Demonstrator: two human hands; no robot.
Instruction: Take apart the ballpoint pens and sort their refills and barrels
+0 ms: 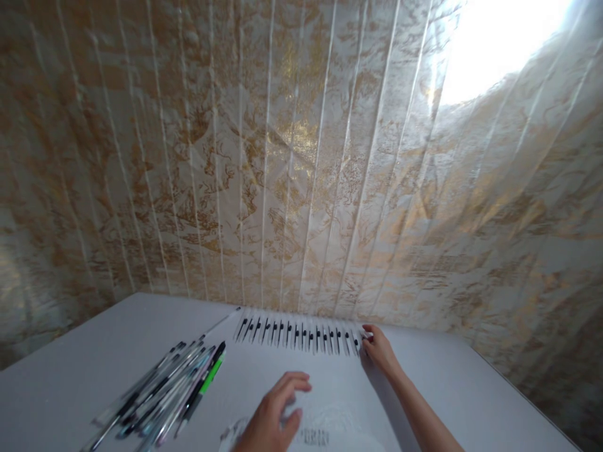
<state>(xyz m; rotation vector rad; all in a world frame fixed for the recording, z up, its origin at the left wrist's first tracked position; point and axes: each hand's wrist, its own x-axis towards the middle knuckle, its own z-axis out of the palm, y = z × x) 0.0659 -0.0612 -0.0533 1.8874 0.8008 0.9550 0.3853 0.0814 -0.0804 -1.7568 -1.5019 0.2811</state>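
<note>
A row of slim, whitish pens with black parts lies side by side near the far edge of the white table. At the right end of that row is my right hand, its thumb and fingers closed on a pale pen that they mostly cover. Closer to me, my left hand hovers with fingers curved and apart, holding nothing. Beneath and beside it lies a clear plastic sheet or bag with dark print, partly hidden by the hand.
To the left lies a loose pile of pens, mostly clear and black. A bright green pen is at its right side. One single pen points towards the row. Behind the white table hangs a shiny gold-patterned curtain.
</note>
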